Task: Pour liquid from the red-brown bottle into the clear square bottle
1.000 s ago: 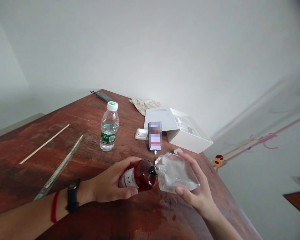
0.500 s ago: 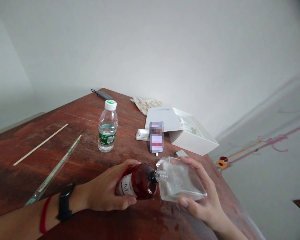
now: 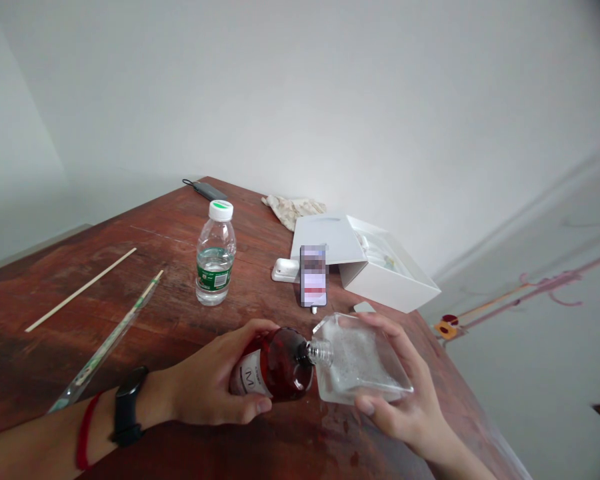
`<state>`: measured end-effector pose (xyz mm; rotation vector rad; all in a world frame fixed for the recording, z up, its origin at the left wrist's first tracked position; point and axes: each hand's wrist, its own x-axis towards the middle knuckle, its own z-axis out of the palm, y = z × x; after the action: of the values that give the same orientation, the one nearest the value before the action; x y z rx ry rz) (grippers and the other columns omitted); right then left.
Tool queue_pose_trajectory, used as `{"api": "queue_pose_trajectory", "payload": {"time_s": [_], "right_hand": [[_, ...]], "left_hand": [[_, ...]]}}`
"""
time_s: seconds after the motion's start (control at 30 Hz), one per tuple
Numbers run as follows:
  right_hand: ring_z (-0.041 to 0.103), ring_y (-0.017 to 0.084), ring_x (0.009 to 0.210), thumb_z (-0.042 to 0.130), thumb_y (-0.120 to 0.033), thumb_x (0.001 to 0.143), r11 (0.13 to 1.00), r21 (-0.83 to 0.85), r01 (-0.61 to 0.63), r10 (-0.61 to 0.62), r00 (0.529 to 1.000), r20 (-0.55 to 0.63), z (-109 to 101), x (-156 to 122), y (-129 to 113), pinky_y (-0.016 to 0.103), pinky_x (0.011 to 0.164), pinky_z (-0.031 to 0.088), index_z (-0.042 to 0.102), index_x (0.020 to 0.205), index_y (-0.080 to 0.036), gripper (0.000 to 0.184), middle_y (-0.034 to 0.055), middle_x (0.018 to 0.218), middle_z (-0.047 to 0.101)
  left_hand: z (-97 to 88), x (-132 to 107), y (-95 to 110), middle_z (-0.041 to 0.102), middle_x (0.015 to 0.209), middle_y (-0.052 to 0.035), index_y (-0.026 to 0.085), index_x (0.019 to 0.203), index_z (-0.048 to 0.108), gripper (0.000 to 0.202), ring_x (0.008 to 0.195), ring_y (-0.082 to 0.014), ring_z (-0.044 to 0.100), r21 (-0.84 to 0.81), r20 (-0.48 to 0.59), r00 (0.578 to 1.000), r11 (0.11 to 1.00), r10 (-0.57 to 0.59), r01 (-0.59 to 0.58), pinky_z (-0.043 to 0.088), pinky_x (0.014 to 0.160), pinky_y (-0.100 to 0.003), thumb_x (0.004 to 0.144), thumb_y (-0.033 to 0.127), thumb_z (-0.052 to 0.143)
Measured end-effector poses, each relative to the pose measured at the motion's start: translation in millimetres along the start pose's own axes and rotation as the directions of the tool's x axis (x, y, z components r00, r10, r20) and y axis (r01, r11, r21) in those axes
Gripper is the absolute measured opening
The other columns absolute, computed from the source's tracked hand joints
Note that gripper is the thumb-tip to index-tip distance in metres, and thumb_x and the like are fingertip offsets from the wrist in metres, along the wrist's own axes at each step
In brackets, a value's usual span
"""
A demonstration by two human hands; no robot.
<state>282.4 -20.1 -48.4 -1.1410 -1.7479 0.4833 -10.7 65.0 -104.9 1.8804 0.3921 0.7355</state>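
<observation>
The left grip [image 3: 219,392] was wrapped around the round dark-red bottle [image 3: 286,367]; the right grip [image 3: 413,403] clasped the square clear bottle [image 3: 363,360] near its base — both bottles lay tilted above the bench [image 3: 280,443], mouth to mouth; the clear one, apparently thick glass with a ribbed neck [image 3: 322,352], was probably rigid, breakable and slippery if wet; its flat faces suited a hold; the glossy red body likely gripped best at its matte label [image 3: 251,375].
</observation>
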Motion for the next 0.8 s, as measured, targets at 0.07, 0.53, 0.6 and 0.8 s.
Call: {"api": "queue_pose_trajectory", "payload": {"time_s": [0.07,0.53,0.6,0.8], "right_hand": [[0.079,0.033,0.109,0.085,-0.062,0.083,1.000,0.010,-0.003,0.003,1.000,0.000,0.2,0.2,-0.5,0.043,0.089,0.067,0.060,0.144,-0.034,0.072,0.0110,0.128,0.077],[0.078,0.032,0.110,0.080,-0.066,0.087,0.999,-0.044,0.026,-0.025,0.999,0.031,-2.3,3.3,-1.3,0.041,0.089,0.067,0.058,0.145,-0.036,0.069,0.0089,0.128,0.077],[0.077,0.031,0.110,0.079,-0.066,0.087,0.998,-0.056,0.032,-0.030,0.999,0.032,-2.6,4.0,-1.9,0.040,0.090,0.066,0.058,0.145,-0.038,0.068,0.0078,0.128,0.077],[0.078,0.029,0.108,0.078,-0.067,0.088,0.996,-0.081,0.037,-0.033,0.998,0.044,-4.1,5.5,-2.5,0.037,0.088,0.067,0.057,0.145,-0.037,0.068,0.0076,0.128,0.076]], "left_hand": [[0.3,0.3,0.4,0.069,0.133,-0.0086,0.026,0.147,0.044,0.073,0.112,-0.0302,0.071,-0.009,-0.002,1.000,1.000,-0.001,0.001,0.057,0.100,-0.043,0.084,0.035,0.079],[-0.8,0.2,-2.2,0.069,0.134,-0.0057,0.029,0.146,0.046,0.072,0.112,-0.0292,0.071,-0.022,0.009,1.000,1.000,0.002,-0.002,0.055,0.100,-0.041,0.084,0.034,0.081],[-0.6,0.5,-1.3,0.069,0.134,-0.0065,0.028,0.147,0.046,0.072,0.113,-0.0294,0.071,-0.039,0.016,1.000,0.999,-0.005,0.005,0.056,0.101,-0.042,0.084,0.036,0.081],[0.2,0.3,-0.5,0.069,0.135,-0.0089,0.026,0.146,0.045,0.073,0.115,-0.0308,0.070,-0.010,0.002,1.000,1.000,-0.009,0.009,0.056,0.102,-0.044,0.084,0.036,0.081]]}}
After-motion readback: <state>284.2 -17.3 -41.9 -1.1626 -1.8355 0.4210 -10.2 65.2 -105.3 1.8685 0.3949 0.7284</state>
